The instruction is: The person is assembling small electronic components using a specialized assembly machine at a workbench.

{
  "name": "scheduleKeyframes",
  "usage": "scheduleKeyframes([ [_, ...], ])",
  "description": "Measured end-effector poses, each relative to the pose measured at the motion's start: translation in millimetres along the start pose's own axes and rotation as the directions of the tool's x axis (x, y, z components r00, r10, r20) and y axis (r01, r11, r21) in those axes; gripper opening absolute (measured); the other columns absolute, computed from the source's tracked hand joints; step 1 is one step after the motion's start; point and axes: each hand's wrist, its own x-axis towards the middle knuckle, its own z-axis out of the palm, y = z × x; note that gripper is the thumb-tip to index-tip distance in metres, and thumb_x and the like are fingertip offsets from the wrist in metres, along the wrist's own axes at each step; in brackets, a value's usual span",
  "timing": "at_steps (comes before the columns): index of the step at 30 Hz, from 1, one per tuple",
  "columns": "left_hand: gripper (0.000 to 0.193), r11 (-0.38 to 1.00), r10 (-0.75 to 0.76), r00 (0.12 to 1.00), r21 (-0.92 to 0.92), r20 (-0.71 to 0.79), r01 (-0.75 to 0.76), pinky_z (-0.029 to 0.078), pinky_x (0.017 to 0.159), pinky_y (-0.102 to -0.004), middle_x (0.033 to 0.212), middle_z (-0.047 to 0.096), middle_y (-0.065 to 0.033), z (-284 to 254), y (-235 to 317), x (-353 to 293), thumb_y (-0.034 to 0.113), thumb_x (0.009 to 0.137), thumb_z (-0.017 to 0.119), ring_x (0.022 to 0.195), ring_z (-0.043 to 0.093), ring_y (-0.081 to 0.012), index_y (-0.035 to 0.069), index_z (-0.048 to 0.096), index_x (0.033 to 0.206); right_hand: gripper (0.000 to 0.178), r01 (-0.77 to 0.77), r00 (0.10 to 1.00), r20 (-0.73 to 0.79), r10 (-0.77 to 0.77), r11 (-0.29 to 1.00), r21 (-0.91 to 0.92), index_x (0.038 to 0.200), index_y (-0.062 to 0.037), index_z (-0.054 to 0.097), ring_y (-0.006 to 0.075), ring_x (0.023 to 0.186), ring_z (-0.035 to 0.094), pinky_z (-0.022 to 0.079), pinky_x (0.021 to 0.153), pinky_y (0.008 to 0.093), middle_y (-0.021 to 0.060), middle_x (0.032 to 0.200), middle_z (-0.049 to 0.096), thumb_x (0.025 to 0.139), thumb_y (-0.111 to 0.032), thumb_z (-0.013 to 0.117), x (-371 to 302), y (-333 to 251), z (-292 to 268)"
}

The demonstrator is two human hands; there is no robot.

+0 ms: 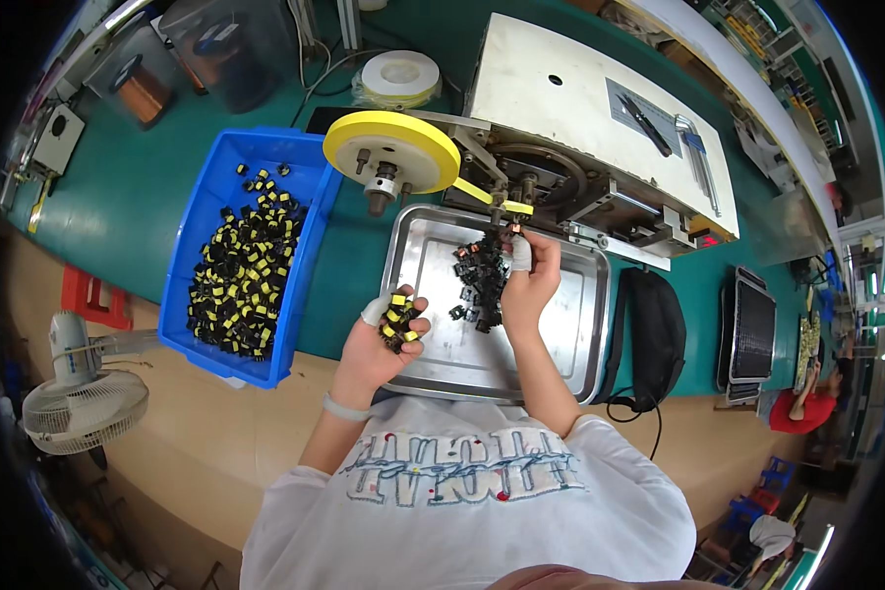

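Several small black coil bobbins wrapped with yellow tape [399,321] rest in my left hand [366,354], its fingers curled around them above the left side of a metal tray [425,366]. My right hand [534,287] pinches a small black bobbin with a copper-coloured winding [516,228] right below the machine's tape head [513,205]. A yellow tape strip [474,191] runs to that head from a large yellow tape roll [393,138]. Beside my right hand, a heap of black bobbins without yellow tape [477,285] lies in the tray. Finger wraps show on both hands.
A blue bin [300,295] full of yellow-taped bobbins stands left of the tray. Behind it is the white machine housing [580,88] with a pen and hex keys on top. A black pouch [657,339] lies right of the tray. A fan [84,398] stands at far left.
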Motion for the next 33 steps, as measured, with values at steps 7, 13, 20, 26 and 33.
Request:
scheduleKeyframes([
  [7, 0.027, 1.000, -0.001, 0.999, -0.024, 0.032, 0.002, 0.042, 0.059, -0.0290, 0.101, 0.050, -0.0047, 7.8, 3.6, -1.4, 0.033, 0.096, 0.044, 0.082, 0.047, -0.0173, 0.013, 0.058, 0.106, 0.009, -0.111, 0.993, 0.065, 0.100, 0.974, 0.199, 0.097, 0.0014, 0.051, 0.0146, 0.076, 0.062, 0.049, 0.072, 0.0248, 0.0110, 0.089, 0.064, 0.091, -0.005, 0.054, 13.7, -4.0, 1.8],
  [13, 0.025, 1.000, -0.003, 1.000, -0.029, 0.012, 0.004, 0.044, 0.060, -0.0263, 0.101, 0.049, -0.0040, 15.2, 8.0, 7.1, 0.035, 0.094, 0.049, 0.085, 0.048, -0.0163, 0.011, 0.058, 0.095, 0.035, -0.129, 0.931, 0.262, 0.254, 0.901, -0.413, 0.111, 0.0017, 0.054, 0.0161, 0.079, 0.061, 0.048, 0.068, 0.0283, 0.0102, 0.089, 0.064, 0.082, -0.014, 0.067, 22.1, 1.2, -38.2],
  [20, 0.022, 0.995, -0.095, 0.996, -0.037, 0.003, 0.095, 0.045, 0.060, -0.0251, 0.113, 0.052, -0.0050, 21.6, 12.7, 50.7, 0.024, 0.094, 0.051, 0.089, 0.052, -0.0164, 0.013, 0.059, 0.111, 0.046, -0.017, 0.852, 0.392, 0.347, 0.766, -0.642, 0.112, -0.0008, 0.058, 0.0261, 0.072, 0.059, 0.047, 0.068, 0.0340, 0.0124, 0.078, 0.060, 0.071, -0.016, 0.074, 4.2, 25.7, -46.4],
  [26, 0.032, 0.972, -0.188, 0.982, 0.141, 0.003, 0.186, 0.051, 0.062, -0.0281, 0.116, 0.057, -0.0066, 33.4, 7.8, 109.5, 0.025, 0.093, 0.051, 0.088, 0.058, -0.0177, 0.008, 0.056, 0.120, 0.035, -0.136, 0.879, 0.291, 0.379, 0.782, -0.608, 0.103, 0.0010, 0.062, 0.0250, 0.074, 0.061, 0.048, 0.067, 0.0337, 0.0116, 0.080, 0.062, 0.071, -0.010, 0.070, 1.2, 32.9, -39.6],
  [33, 0.033, 0.922, -0.219, 0.974, 0.313, -0.064, 0.228, 0.053, 0.063, -0.0292, 0.114, 0.060, -0.0073, 43.5, -5.4, 145.9, 0.024, 0.093, 0.050, 0.088, 0.060, -0.0184, 0.009, 0.053, 0.123, 0.022, -0.269, 0.881, 0.230, 0.413, 0.838, -0.474, 0.095, 0.0021, 0.062, 0.0130, 0.056, 0.058, 0.045, 0.049, 0.0266, 0.0069, 0.073, 0.062, 0.074, -0.005, 0.065, -7.6, 53.2, -47.5],
])
